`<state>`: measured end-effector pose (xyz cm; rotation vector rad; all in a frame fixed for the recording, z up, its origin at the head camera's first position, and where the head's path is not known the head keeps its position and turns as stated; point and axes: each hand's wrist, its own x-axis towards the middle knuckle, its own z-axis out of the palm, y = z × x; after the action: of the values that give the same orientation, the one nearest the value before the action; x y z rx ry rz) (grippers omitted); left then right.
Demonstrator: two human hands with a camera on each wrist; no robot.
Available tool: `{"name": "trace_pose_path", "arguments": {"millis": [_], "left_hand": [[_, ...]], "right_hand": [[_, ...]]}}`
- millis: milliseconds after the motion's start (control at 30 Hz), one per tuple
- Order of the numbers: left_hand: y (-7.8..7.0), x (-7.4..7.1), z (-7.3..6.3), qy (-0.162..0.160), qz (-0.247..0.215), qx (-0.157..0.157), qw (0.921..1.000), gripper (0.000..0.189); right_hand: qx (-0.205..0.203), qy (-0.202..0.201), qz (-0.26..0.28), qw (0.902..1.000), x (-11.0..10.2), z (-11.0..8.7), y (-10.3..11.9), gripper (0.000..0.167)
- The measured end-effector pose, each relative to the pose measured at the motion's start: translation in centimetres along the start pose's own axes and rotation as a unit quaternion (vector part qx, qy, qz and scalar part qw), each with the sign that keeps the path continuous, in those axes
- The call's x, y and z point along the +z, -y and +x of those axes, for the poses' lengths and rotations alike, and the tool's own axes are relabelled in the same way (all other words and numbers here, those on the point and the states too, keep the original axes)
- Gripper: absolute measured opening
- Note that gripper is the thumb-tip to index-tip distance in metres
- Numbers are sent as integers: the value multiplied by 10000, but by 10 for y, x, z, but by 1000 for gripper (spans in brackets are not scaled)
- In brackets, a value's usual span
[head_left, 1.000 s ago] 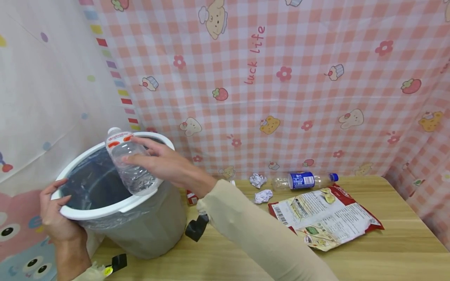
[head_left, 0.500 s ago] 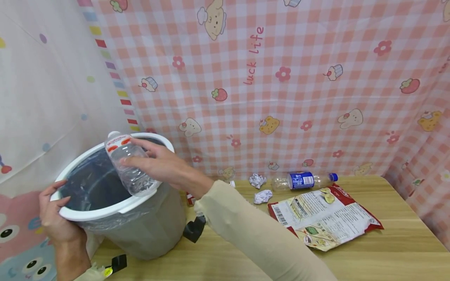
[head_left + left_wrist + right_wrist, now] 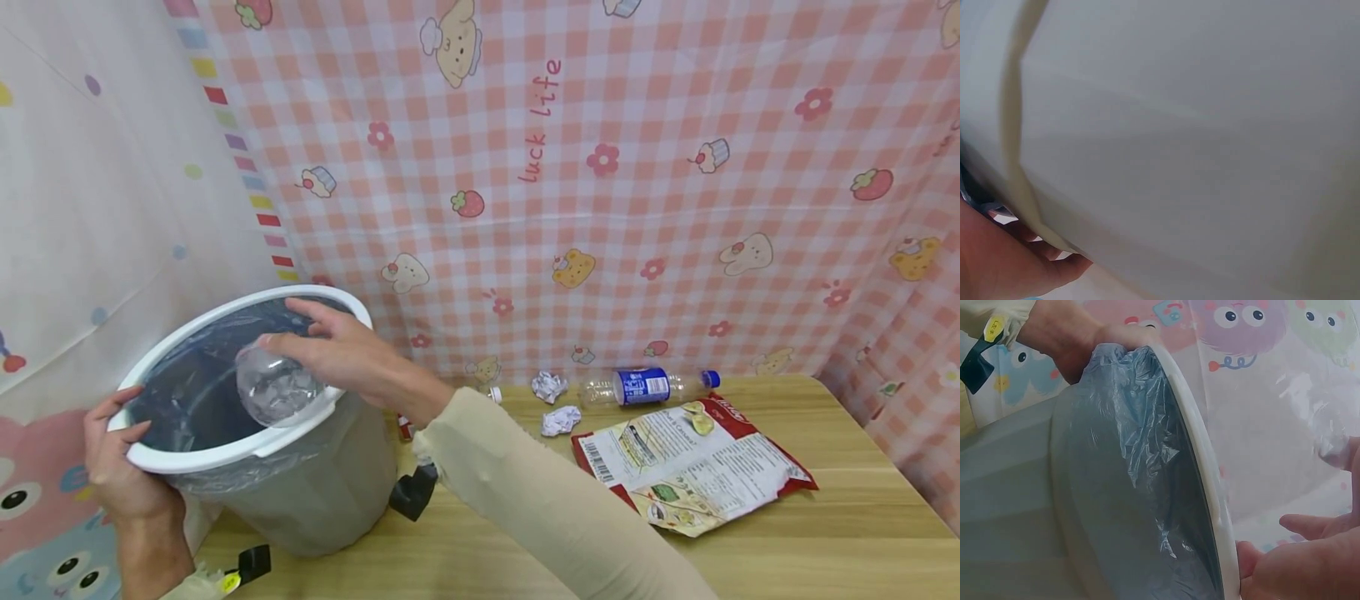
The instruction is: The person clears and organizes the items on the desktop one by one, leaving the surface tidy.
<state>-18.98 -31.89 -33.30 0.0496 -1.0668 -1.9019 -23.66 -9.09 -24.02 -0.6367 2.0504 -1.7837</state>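
Observation:
A grey trash can (image 3: 322,475) with a white rim (image 3: 142,457) and a clear liner stands at the left, tilted. My left hand (image 3: 127,467) grips its rim at the left side, fingers over the edge. In the left wrist view that hand (image 3: 1016,256) shows at the lower left beside the can. A clear plastic bottle (image 3: 279,390) is in the can's mouth, its round base toward the head camera. My right hand (image 3: 341,346) is above the rim, index finger and thumb extended, the thumb overlapping the bottle's edge. Nothing shows between those two fingers.
Two crumpled paper balls (image 3: 561,421) lie on the wooden table (image 3: 855,533). Behind them is a clear bottle with a blue label (image 3: 647,386). A red and white chip bag (image 3: 693,467) lies at the right. A small red item (image 3: 406,427) is partly hidden behind the can.
The clear bottle has tipped away, its neck and label dropping out of sight and its base turning toward me. The right hand has let it go. The left hand stays on the rim.

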Motion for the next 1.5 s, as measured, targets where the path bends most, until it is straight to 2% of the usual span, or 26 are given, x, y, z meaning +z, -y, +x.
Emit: {"name": "trace_pose_path", "arguments": {"millis": [233,433,633,933,1167,1500], "left_hand": [[0,-1,-2,25,41,6,10000,37],[1,-1,-3,50,-405,-4,9992,32],[2,-1,-2,94,-588,-22,9982,31],[1,0,-2,53,-466,-40,9989,32],[1,0,0,35,-459,-36,9989,32],[1,-1,1,45,-645,-83,9979,31]], "right_hand": [[-129,-126,-157,9997,1,-1,-2,58],[-287,-73,-249,9993,-2,-4,-5,58],[-480,47,-269,9985,-4,-8,-8,59],[-805,159,-433,9957,-9,-20,-16,56],[-1080,50,-498,9929,-16,-31,-23,54],[-1113,-115,-255,9934,-33,-47,-40,52]]}}
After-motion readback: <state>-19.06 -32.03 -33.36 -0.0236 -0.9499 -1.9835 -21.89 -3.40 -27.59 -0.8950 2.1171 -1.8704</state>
